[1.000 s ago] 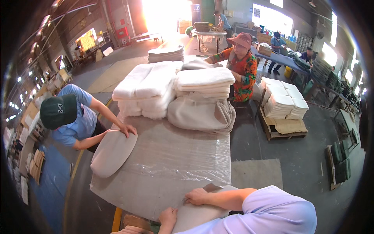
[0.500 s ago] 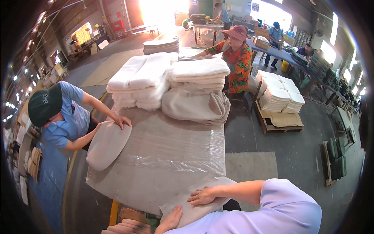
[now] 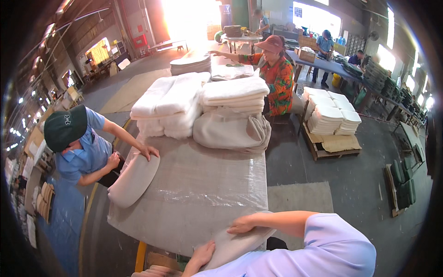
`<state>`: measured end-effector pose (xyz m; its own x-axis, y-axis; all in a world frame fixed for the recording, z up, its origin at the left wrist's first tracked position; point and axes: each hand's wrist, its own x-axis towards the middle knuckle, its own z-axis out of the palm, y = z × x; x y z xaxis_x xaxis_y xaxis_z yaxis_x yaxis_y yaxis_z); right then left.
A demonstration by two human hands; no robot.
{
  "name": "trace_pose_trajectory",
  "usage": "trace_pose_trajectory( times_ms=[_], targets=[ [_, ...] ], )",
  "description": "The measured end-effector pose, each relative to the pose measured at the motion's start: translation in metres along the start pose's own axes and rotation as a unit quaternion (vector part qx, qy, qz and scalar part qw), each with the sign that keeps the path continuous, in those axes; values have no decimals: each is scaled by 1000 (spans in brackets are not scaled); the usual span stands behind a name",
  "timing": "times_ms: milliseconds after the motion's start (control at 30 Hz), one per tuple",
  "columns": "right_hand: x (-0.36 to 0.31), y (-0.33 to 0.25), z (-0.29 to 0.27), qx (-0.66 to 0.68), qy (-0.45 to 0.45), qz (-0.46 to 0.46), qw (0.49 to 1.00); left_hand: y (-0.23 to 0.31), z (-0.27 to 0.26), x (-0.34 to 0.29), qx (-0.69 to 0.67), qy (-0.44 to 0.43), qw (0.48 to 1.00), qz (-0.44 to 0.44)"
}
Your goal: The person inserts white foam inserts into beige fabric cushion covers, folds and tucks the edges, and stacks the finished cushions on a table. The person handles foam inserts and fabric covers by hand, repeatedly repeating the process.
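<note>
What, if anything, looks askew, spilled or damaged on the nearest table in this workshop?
The beige bundle on the table looks untidy: it slumps and creases at its right side, while the white stack next to it is folded neatly. I see nothing spilled, and the pad at the near edge shows no clear damage.

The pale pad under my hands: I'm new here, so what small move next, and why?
Probably smooth the pad with your right hand: it rests by the far edge, and your left hand, at the left edge, can steady the pad.
</note>
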<state>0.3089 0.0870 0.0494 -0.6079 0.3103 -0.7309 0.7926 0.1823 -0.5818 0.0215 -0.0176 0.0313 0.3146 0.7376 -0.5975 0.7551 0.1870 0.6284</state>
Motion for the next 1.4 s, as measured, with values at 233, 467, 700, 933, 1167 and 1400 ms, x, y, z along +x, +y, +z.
trace_pose_trajectory(
  times_ms=[233,467,700,933,1167,1400],
  targets=[
    [-82,46,-3,124,82,118,982,-35,0,-57,-180,106,978,-14],
    [-57,65,-5,104,119,122,980,-43,-1,-55,-278,180,943,10],
    [-135,40,18,178,275,31,944,-44,43,-86,-391,304,869,-13],
    [-117,61,54,324,420,8,848,-26,53,-92,-428,317,846,-8],
    [-87,85,40,437,457,-127,764,-30,27,-77,-431,346,833,31],
    [-95,83,39,435,444,-152,768,-28,32,-79,-441,342,830,19]
  ],
)
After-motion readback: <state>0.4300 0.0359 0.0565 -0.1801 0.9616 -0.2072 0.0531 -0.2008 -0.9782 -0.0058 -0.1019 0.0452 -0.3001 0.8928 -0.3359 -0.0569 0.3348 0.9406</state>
